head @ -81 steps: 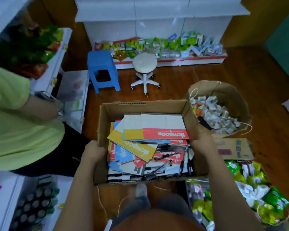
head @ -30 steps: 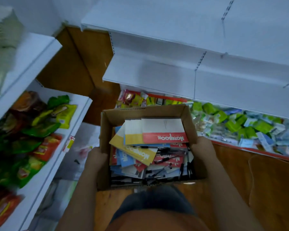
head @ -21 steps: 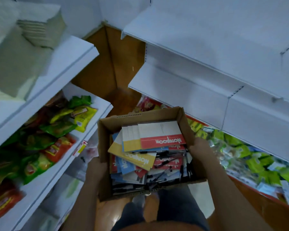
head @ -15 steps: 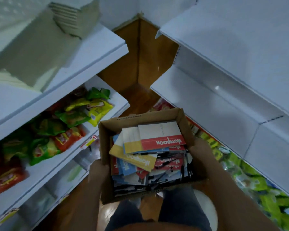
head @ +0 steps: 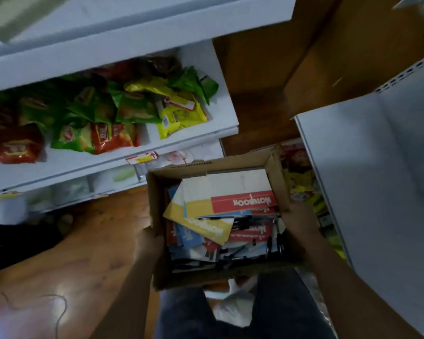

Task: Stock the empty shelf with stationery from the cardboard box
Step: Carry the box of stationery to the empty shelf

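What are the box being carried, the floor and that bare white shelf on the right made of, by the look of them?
The box looks like plain brown corrugated cardboard, matte, with raw folded edges. The floor seems varnished wood or wood-look laminate: orange-brown with glossy light reflections. The white shelf is probably painted metal: smooth, thin-edged, with a perforated upright strip.

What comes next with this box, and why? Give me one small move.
Probably set the cardboard box down on the bare white shelf at the right. Both the left hand and right hand grip its sides, so neither is free to lift out the notebooks or pens. The left shelf already holds snack bags.
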`<state>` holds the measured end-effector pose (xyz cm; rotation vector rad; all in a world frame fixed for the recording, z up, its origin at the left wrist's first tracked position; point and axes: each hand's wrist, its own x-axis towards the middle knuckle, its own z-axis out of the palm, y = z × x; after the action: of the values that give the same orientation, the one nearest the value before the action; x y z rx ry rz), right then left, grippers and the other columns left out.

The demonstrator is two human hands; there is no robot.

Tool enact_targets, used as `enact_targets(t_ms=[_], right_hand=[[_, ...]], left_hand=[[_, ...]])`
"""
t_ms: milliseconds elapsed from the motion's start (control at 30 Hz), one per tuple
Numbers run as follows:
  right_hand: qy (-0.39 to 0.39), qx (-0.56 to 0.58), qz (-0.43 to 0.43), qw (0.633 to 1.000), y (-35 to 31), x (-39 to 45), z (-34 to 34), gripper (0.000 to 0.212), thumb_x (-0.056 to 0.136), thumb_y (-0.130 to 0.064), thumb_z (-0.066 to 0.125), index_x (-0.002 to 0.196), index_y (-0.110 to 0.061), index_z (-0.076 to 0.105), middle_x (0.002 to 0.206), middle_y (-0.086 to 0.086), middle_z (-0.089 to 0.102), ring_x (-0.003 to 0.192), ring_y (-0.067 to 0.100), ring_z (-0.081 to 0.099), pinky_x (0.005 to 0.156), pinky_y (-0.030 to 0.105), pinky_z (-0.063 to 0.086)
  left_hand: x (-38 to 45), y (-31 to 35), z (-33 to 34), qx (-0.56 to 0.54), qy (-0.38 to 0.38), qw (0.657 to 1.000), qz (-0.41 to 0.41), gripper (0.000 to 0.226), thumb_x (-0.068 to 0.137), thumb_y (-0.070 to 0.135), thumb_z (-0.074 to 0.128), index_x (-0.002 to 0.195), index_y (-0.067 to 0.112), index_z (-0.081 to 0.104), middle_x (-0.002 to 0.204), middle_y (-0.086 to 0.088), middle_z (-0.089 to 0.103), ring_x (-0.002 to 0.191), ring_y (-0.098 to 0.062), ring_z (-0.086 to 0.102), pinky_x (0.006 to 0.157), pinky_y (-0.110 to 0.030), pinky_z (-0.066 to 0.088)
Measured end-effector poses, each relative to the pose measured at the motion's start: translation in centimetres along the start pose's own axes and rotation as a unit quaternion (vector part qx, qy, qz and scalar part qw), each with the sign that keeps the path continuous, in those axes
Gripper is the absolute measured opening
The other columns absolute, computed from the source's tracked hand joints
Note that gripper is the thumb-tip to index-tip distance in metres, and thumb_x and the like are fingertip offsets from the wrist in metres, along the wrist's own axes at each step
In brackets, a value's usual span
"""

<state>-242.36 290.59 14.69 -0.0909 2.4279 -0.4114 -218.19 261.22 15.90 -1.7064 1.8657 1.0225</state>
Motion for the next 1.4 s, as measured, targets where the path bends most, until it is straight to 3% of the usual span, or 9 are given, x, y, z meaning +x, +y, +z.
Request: enact_targets(t_ms=[133,233,367,467,733,867,1100,1233,1400], right_hand=[[-0.024,-0.018,0.01,1.0,0.3,3.1,1.8,0.033,0.092,-0.018,0.054,0.066,0.003,0.057,0.061,0.012,0.057,0.052,0.024,0.054,0.046,0.031,0.038],[-0.006,-0.017,-0.015,1.0,1.1,4.9,3.7,0.036,0.089,-0.009,0.057,0.056,-0.004,0.043,0.053,0.011,0.048,0.048,0.026,0.047,0.047,0.03,0.033],[0.012,0.002,-0.05,0.999,1.8,7.2,6.3,0.027,0.085,-0.004,0.058,0.059,0.001,0.056,0.056,0.017,0.056,0.058,0.036,0.058,0.051,0.033,0.039],[0.026,-0.027,-0.069,0.997,2.2,8.6,8.4,0.035,0.086,-0.006,0.058,0.052,-0.01,0.049,0.05,0.006,0.048,0.051,0.027,0.051,0.047,0.026,0.028],[0.076,-0.024,-0.085,0.993,3.9,10.7,11.8,0.022,0.085,-0.021,0.064,0.074,-0.002,0.065,0.066,0.011,0.062,0.059,0.028,0.058,0.05,0.029,0.041],[0.13,-0.018,-0.13,0.983,4.7,11.3,12.5,0.02,0.079,-0.013,0.064,0.075,0.006,0.06,0.068,0.017,0.062,0.063,0.036,0.06,0.052,0.03,0.041],[0.205,-0.043,-0.174,0.962,4.4,9.6,12.6,0.026,0.088,-0.018,0.062,0.066,-0.01,0.05,0.066,0.004,0.051,0.053,0.017,0.045,0.046,0.023,0.026],[0.266,-0.07,-0.191,0.942,4.7,8.7,13.0,0.018,0.09,-0.022,0.065,0.078,-0.013,0.055,0.08,0.005,0.061,0.058,0.018,0.05,0.047,0.022,0.028],[0.298,-0.083,-0.225,0.924,4.9,7.9,12.6,0.011,0.095,-0.026,0.057,0.093,-0.016,0.054,0.096,0.007,0.066,0.069,0.021,0.053,0.055,0.028,0.038]], left_hand=[[2.0,-0.6,3.1,-0.006,-0.002,1.0,-0.011,0.021,0.092,0.019,0.061,0.096,-0.001,0.065,0.092,-0.026,0.068,0.088,-0.039,0.067,0.065,-0.034,0.045],[4.4,-1.9,5.5,-0.015,0.006,1.0,0.0,0.023,0.092,0.017,0.06,0.097,-0.004,0.067,0.093,-0.03,0.068,0.09,-0.042,0.067,0.066,-0.035,0.045],[7.1,-3.1,8.3,-0.019,0.029,0.999,0.029,0.026,0.095,0.018,0.056,0.098,-0.006,0.066,0.096,-0.03,0.067,0.094,-0.043,0.064,0.066,-0.032,0.037],[8.7,-4.2,10.2,-0.043,0.047,0.997,0.041,0.024,0.095,0.019,0.057,0.092,-0.003,0.065,0.09,-0.025,0.065,0.09,-0.041,0.065,0.065,-0.032,0.037],[11.5,-6.8,13.1,-0.014,0.122,0.99,0.075,0.018,0.092,0.016,0.06,0.096,-0.001,0.062,0.079,-0.015,0.056,0.08,-0.035,0.058,0.067,-0.036,0.042],[12.0,-7.1,13.8,0.008,0.155,0.983,0.097,0.015,0.092,0.017,0.06,0.087,0.003,0.06,0.07,-0.011,0.053,0.074,-0.033,0.054,0.068,-0.037,0.041],[12.5,-7.6,14.8,0.006,0.224,0.962,0.155,0.024,0.088,0.015,0.059,0.102,-0.004,0.062,0.092,-0.022,0.058,0.083,-0.035,0.053,0.069,-0.038,0.04],[10.6,-7.6,15.1,0.004,0.267,0.947,0.179,0.021,0.089,0.017,0.059,0.1,0.0,0.061,0.096,-0.023,0.062,0.087,-0.038,0.058,0.069,-0.038,0.04],[8.4,-8.0,14.9,-0.007,0.3,0.923,0.24,0.018,0.092,0.017,0.056,0.105,0.006,0.059,0.091,-0.015,0.062,0.081,-0.03,0.057,0.066,-0.039,0.044]])
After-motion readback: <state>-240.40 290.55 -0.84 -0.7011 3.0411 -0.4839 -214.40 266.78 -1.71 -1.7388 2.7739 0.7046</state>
